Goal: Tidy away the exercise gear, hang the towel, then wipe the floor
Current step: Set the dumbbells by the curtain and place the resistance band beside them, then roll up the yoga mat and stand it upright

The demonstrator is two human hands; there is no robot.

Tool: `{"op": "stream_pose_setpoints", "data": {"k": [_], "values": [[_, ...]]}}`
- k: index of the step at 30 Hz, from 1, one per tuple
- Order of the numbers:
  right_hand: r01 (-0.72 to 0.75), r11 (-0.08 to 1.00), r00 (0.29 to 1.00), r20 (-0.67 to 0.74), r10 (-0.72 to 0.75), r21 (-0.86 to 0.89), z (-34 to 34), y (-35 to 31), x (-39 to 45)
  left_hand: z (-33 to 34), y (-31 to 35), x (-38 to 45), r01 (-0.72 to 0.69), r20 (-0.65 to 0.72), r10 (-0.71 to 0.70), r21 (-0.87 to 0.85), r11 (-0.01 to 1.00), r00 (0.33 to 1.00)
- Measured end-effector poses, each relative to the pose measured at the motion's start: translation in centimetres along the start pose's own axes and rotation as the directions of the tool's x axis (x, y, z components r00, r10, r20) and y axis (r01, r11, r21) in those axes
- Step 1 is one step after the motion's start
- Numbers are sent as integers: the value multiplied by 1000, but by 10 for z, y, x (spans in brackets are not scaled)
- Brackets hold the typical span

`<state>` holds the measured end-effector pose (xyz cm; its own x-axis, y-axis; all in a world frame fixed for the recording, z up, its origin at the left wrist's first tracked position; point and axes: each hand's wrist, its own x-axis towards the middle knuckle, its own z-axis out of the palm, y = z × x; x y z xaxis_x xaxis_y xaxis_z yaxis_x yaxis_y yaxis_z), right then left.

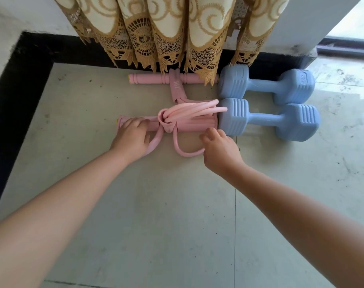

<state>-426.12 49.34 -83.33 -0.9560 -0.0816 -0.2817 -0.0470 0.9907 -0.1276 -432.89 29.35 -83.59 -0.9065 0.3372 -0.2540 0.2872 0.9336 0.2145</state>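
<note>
A pink pedal resistance puller (189,115) lies on the floor by the wall, its rubber tubes bundled over the near bar. Its far handle bar (148,78) rests against the curtain hem. My left hand (133,136) lies on the left end of the near bar, fingers curled over it. My right hand (218,148) hovers at the bar's right end, fingers spread, touching or nearly touching it. Two light blue dumbbells (266,85) (268,119) lie side by side just right of the puller, the near one touching the bar's end.
A cream and gold lace curtain (166,32) hangs down to the floor behind the gear. A black skirting (21,80) runs along the wall corner at left. The grey floor tiles (156,204) show dark specks and smudges, more at the right.
</note>
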Motion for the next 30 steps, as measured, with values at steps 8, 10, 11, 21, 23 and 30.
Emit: {"op": "stream_pose_setpoints", "data": {"k": [8,10,11,21,23,30], "values": [[90,970,996,25,-87,-224,-60,9,-11,-35,27,-31,69,52,-77,133,989,996],[106,970,990,111,-83,-217,-87,-3,-21,-62,34,-43,42,77,-51,109,993,996],[129,969,988,111,-107,-212,-105,-13,-28,-74,36,-51,30,74,-38,105,994,997],[332,934,934,184,-306,-132,-357,-123,-90,-334,78,-167,311,14,-325,252,916,946],[364,925,921,186,-341,-106,-412,-147,-109,-391,81,-198,378,-38,-381,248,892,924],[640,760,769,92,-633,-118,-560,-226,-211,-525,108,-357,671,-188,-648,103,734,738]]}}
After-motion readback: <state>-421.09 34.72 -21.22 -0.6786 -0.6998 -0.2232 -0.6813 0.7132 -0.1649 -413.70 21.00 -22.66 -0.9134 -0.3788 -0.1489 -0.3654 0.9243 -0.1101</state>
